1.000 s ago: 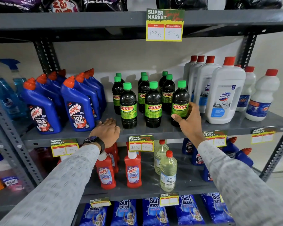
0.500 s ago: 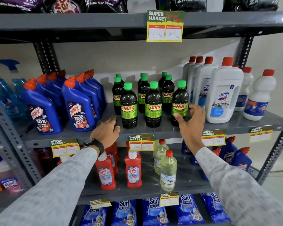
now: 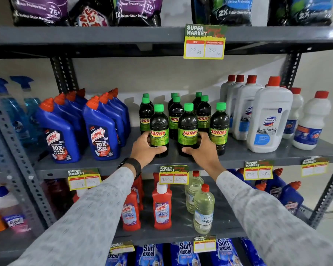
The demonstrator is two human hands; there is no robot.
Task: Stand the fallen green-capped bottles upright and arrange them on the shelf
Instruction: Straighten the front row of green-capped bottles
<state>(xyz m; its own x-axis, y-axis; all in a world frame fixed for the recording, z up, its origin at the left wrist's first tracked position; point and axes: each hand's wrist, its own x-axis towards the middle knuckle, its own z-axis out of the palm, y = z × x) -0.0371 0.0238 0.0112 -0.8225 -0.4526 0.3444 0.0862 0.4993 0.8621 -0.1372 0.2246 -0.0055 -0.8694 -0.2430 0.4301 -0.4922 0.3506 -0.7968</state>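
Several dark green-capped Sunny bottles stand upright in rows on the grey middle shelf [image 3: 277,160]. My left hand [image 3: 145,148] wraps around the base of the front left bottle [image 3: 159,129]. My right hand [image 3: 202,150] grips the base of the front middle bottle [image 3: 187,129]. A third front bottle [image 3: 219,127] stands free just right of my right hand. More green-capped bottles [image 3: 174,114] stand behind, partly hidden.
Blue Harpic bottles [image 3: 101,135] crowd the shelf to the left, white Domex bottles [image 3: 267,120] to the right. Red Harpic bottles [image 3: 161,206] and clear bottles [image 3: 203,208] stand on the shelf below. Price tags [image 3: 173,174] hang from the shelf edges.
Both hands moved inward. The left hand rose from the shelf edge onto the front left bottle. The right hand left the right front bottle and took the middle one.
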